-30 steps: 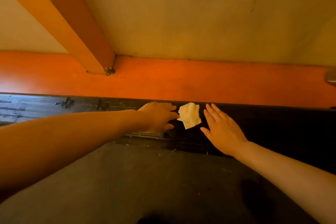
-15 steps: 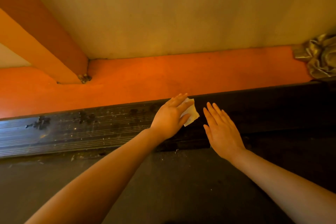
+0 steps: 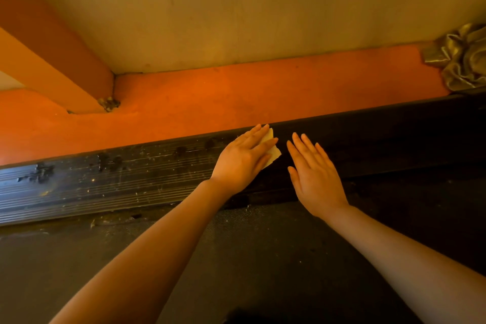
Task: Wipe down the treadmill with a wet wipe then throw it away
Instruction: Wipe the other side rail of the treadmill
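Far off to the left of both hands, an orange post [image 3: 56,60] slants down to meet the orange floor strip [image 3: 236,92], with a bit of grey debris [image 3: 109,104] at its foot. Nearer, and running leftward from the left hand, the treadmill's black ribbed side rail [image 3: 105,181] is flecked with dust and marked by dark blotches. The left hand [image 3: 243,159] lies on this rail with its fingers straight and laid flat, pressing the wet wipe [image 3: 273,151] down against the rail; only the wipe's pale edge shows, poking out past the fingertips on the side towards the right hand. Just beside it, with a narrow gap of dark rail between them, the right hand [image 3: 315,176] is spread flat with fingers extended and slightly apart, holding nothing; whether its palm rests on the rail or hovers just over it cannot be told. Below both wrists and forearms lies the dark, textured treadmill belt [image 3: 236,258], with crumbs scattered along the seam where it meets the rail. Beyond the fingertips of both hands the orange strip runs along the base of a beige wall [image 3: 263,8]. Well to the right of the right hand, a crumpled piece of shiny olive-gold fabric [image 3: 462,58] sits at the far end of the orange strip, above the shadowed end of the rail.
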Motion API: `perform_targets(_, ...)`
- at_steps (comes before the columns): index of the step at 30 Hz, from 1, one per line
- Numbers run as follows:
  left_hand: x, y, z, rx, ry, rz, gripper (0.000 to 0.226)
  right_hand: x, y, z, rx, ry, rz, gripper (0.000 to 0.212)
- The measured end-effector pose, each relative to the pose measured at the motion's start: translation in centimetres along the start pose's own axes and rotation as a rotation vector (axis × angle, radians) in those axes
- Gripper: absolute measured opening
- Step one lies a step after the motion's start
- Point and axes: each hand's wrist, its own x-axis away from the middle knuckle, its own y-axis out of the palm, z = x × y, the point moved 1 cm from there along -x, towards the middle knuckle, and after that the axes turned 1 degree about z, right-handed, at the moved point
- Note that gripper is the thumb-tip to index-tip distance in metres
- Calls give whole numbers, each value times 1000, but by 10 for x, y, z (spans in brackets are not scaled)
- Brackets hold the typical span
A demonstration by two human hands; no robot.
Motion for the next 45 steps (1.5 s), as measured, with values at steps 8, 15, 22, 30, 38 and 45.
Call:
perform_targets(8, 26, 6, 9, -44, 4, 70, 43, 3, 2, 2, -22, -18, 23, 56)
perform_targets(15, 53, 23, 30, -95, -112, 147, 46, 2, 3, 2, -14, -7, 40, 55)
perform_targets(22, 31, 16, 23, -71, -240, 178, 48, 2, 3, 2, -24, -13, 47, 55)
perform_targets(30, 34, 17, 24, -87, -260, 134, 48, 2, 3, 2, -19, 3, 46, 56)
perform_targets(38, 64, 27, 33, -122, -168, 87, 52, 2, 2, -4, -9, 42, 40, 58)
perform_targets(45, 41, 14, 14, -139, -215, 24, 55, 4, 3, -8, -37, 59, 50, 57)
